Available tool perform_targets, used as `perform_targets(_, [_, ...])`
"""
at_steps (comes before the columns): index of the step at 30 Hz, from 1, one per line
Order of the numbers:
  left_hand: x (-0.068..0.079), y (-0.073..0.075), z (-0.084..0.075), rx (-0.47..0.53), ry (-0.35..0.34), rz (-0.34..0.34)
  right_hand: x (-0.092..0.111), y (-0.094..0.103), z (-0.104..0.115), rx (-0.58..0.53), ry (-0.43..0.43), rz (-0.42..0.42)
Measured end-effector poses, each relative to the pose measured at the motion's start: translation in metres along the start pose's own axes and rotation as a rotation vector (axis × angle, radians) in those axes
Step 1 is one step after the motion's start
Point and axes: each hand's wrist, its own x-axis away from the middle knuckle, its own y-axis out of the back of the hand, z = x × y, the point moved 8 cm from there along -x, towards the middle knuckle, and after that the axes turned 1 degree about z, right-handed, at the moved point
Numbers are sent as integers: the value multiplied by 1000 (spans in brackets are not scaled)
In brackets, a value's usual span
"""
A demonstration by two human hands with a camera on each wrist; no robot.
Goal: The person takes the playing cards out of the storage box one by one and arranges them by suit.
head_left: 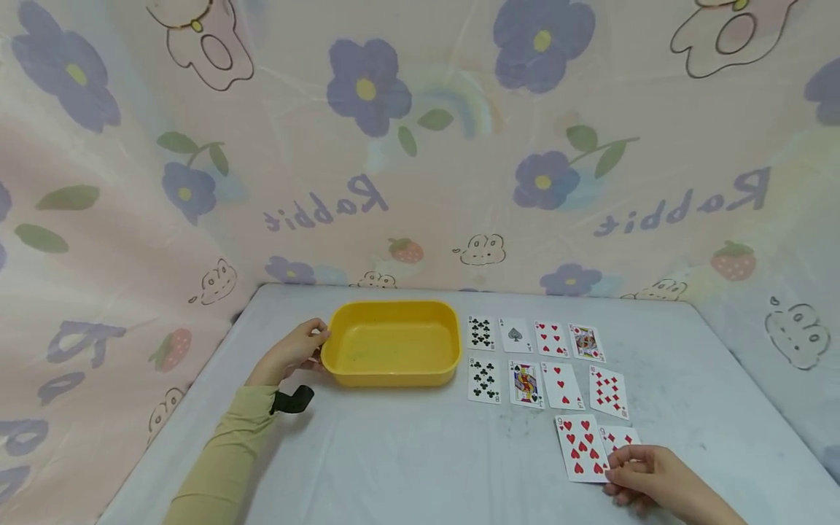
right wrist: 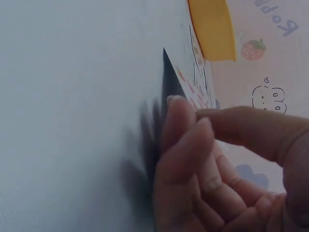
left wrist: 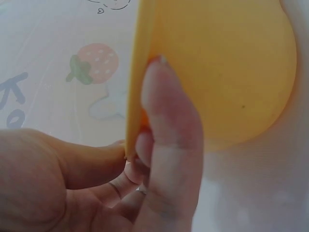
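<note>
A yellow plastic basin [head_left: 394,379] stands at the middle back of the table. My left hand [head_left: 295,350] pinches its left rim; in the left wrist view the thumb and fingers lie on either side of the rim [left wrist: 134,87]. At the front right, my right hand [head_left: 656,477] pinches the nine of hearts card [head_left: 580,445] by its lower right corner. That card is tilted, with its shadowed underside showing in the right wrist view. Partly hidden behind it and the hand is a nine of diamonds card [head_left: 620,435].
Two rows of face-up playing cards lie right of the basin, among them an ace of spades [head_left: 515,335], a jack of spades [head_left: 526,383] and a ten of diamonds [head_left: 608,391]. A printed curtain [head_left: 446,182] surrounds the white-covered table [head_left: 407,459].
</note>
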Motion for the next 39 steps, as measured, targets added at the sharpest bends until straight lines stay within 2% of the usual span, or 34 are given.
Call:
perform_targets(4, [1, 0, 0, 5, 2, 3, 2, -2, 2, -24, 21, 7])
perform_targets(9, [2, 0, -1, 14, -1, 4, 1, -4, 0, -44, -3, -15])
perform_targets(22, [0, 0, 0, 11, -1, 1, -1, -10, -1, -16, -28, -65])
perform_targets(32, [-1, 0, 2, 12, 5, 6, 4, -10, 4, -51, 60, -37])
perform_targets(39, [-2, 1, 2, 12, -4, 3, 5, -9, 1, -29, 4, -76])
